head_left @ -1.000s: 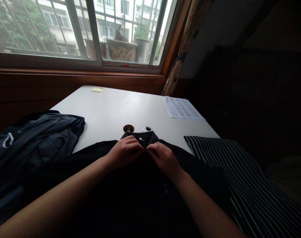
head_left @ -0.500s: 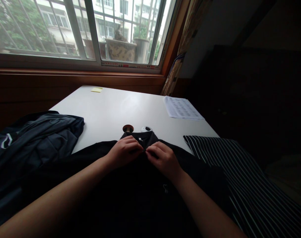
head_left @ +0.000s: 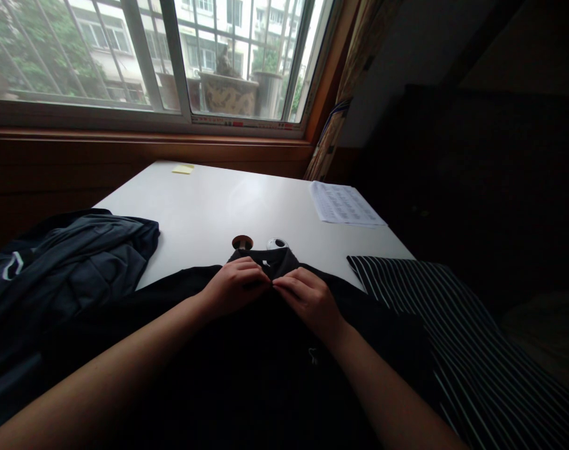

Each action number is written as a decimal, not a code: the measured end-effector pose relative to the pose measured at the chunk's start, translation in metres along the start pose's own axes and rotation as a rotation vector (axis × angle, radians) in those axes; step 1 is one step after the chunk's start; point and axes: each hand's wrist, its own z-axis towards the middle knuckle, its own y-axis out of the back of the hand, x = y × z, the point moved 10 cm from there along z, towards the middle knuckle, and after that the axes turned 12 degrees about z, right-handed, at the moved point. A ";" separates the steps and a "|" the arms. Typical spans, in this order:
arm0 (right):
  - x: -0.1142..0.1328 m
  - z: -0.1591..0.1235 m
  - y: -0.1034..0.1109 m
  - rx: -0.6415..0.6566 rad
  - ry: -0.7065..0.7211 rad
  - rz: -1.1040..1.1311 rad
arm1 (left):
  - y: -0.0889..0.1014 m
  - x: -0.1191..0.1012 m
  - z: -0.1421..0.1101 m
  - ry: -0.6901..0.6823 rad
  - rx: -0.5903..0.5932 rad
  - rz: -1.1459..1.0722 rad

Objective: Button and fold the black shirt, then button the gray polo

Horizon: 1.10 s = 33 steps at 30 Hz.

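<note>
A black collared fabric shirt (head_left: pixel 265 369) is spread on the near part of a smooth white bench (head_left: pixel 209 200), its front pinched below the collar by the fingers of the left hand (head_left: pixel 237 284) and right hand (head_left: pixel 310 300). A crumpled blue-grey garment (head_left: pixel 92 256) is laid at left, a black-and-white striped cloth (head_left: pixel 453 319) at right. On the far side, a barred glass window (head_left: pixel 172 62) is set above brown wood panelling (head_left: pixel 45 165).

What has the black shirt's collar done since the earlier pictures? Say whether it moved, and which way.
No. Judged against the round hole in the white table, the collar shows no visible shift either way.
</note>
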 end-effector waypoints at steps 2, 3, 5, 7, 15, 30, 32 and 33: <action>0.000 0.000 0.000 -0.004 -0.007 0.010 | 0.000 0.001 0.000 0.007 0.004 -0.002; 0.000 0.001 0.000 -0.005 -0.013 0.016 | 0.000 0.001 0.000 0.012 0.004 -0.002; 0.000 0.002 0.000 -0.012 -0.031 0.026 | 0.000 0.002 -0.001 0.018 0.000 0.001; 0.000 0.003 0.000 -0.015 -0.043 0.022 | 0.000 0.003 -0.001 0.024 -0.004 0.007; 0.002 0.002 0.001 -0.016 -0.017 -0.036 | -0.001 0.003 -0.001 0.025 -0.002 0.008; 0.004 0.002 -0.001 0.023 0.004 -0.063 | -0.003 0.006 -0.002 0.044 0.015 -0.003; 0.004 0.002 -0.001 0.021 0.008 -0.066 | -0.003 0.006 -0.002 0.042 0.015 0.004; 0.004 0.002 -0.001 0.019 0.008 -0.068 | -0.003 0.006 -0.002 0.047 0.017 0.008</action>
